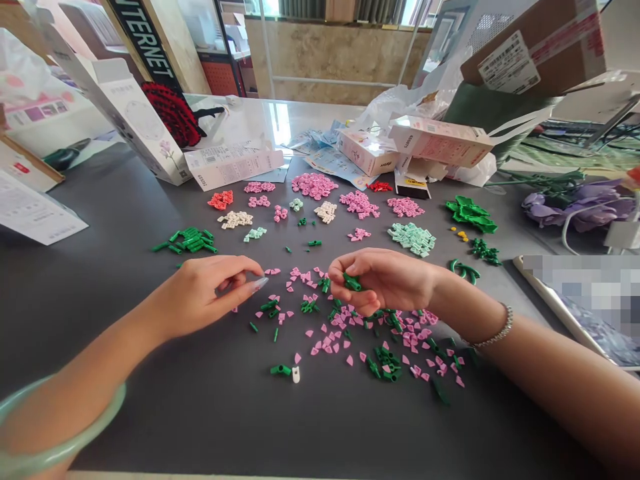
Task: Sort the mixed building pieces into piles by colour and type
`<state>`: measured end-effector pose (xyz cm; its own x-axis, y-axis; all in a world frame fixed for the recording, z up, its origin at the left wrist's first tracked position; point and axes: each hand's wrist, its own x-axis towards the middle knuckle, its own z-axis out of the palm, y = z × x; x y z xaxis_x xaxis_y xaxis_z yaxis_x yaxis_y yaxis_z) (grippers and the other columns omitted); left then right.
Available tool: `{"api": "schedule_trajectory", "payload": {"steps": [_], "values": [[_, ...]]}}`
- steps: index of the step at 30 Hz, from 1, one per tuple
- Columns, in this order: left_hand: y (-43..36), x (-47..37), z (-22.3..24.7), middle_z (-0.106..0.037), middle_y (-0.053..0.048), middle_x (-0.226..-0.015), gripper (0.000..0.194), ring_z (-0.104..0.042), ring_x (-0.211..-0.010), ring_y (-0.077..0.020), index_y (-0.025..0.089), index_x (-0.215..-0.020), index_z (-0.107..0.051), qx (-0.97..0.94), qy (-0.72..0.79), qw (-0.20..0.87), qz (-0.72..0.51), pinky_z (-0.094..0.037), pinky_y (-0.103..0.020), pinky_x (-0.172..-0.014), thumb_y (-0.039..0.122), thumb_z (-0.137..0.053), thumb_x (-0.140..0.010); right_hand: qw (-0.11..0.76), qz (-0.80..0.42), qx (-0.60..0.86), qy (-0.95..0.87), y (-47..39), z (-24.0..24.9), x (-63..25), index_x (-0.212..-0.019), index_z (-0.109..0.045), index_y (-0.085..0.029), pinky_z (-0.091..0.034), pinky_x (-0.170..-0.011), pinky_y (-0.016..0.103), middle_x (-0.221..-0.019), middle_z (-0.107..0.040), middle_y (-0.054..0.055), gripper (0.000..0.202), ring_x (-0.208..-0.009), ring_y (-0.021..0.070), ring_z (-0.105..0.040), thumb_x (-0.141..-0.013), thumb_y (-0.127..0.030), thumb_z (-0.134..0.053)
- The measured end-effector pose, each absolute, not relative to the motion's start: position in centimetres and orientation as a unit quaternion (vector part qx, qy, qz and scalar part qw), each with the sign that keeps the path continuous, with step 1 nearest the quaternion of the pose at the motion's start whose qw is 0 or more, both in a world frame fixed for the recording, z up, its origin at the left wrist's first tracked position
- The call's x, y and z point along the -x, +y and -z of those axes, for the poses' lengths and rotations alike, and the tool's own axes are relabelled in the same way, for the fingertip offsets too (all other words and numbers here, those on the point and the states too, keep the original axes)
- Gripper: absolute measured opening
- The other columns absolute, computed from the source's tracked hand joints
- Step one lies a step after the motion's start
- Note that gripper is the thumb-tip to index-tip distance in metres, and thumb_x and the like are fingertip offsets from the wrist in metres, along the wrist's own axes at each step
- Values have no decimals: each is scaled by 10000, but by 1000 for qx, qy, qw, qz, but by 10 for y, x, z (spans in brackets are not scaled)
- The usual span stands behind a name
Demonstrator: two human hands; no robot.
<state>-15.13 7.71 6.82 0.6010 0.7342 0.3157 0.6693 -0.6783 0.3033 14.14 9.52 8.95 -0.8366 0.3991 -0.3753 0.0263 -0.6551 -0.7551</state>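
My right hand (385, 279) is turned palm up over the loose pieces, fingers curled around green building-block pieces (353, 282). My left hand (205, 293) hovers at the left edge of the scattered pile, thumb and index tips nearly together; whether something small sits between them I cannot make out. Just beyond those fingertips lie small pink pieces (273, 271). Below and between both hands, pink petal-shaped pieces (330, 343) are mixed with dark green connector pieces (387, 363). A white piece (296, 375) lies beside a green one (281, 370) nearest me.
Sorted piles stand farther back: green tubes (193, 240), pink pieces (314, 186), mint pieces (413, 239), cream pieces (235, 219) and green leaves (471, 213). Behind them are opened boxes (233, 163) and a carton (535, 47). A tablet-like device (565, 310) lies at right.
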Motion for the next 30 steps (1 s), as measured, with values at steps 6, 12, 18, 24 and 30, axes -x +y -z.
{"api": "schedule_trajectory", "payload": {"steps": [6,12,18,24,30], "values": [[71,142,-62,-538,16,-597,391,-517,-496,-129,188,-809,-543,-926,356,-40,-118,-338,-247,-468,465,-322,-973,100,-876,238,-407,97,-81,-141,-805,-519,-156,-375,-460,203,-698,-563,4,147,-455,61,-412,-783,-121,-378],[65,126,-65,-508,6,-605,468,-503,-488,-124,176,-678,-508,-936,282,-192,-84,-320,-254,-462,353,-232,-1012,104,-862,226,-442,94,-80,-138,-786,-599,-107,-354,-440,173,-676,-549,6,155,-452,38,-413,-793,-142,-448],[64,123,-66,-517,-4,-662,492,-521,-499,-118,171,-673,-511,-942,272,-184,-61,-353,-249,-465,305,-181,-1013,115,-834,262,-472,90,-83,-139,-777,-597,-108,-292,-419,149,-606,-502,-37,97,-419,11,-353,-768,-74,-507],[64,124,-64,-527,-11,-674,488,-490,-477,-112,167,-684,-530,-942,266,-194,-59,-351,-250,-456,266,-180,-1009,121,-822,289,-476,88,-85,-138,-754,-595,-113,-284,-410,147,-613,-501,-40,65,-413,5,-346,-769,-84,-538],[63,123,-68,-533,-17,-681,317,-491,-529,-122,157,-715,-544,-924,258,-222,-175,-363,-245,-464,227,-377,-974,128,-798,356,-469,79,-90,-130,-705,-593,-114,-325,-416,147,-624,-509,-24,177,-434,16,-385,-854,-189,-535]]}}
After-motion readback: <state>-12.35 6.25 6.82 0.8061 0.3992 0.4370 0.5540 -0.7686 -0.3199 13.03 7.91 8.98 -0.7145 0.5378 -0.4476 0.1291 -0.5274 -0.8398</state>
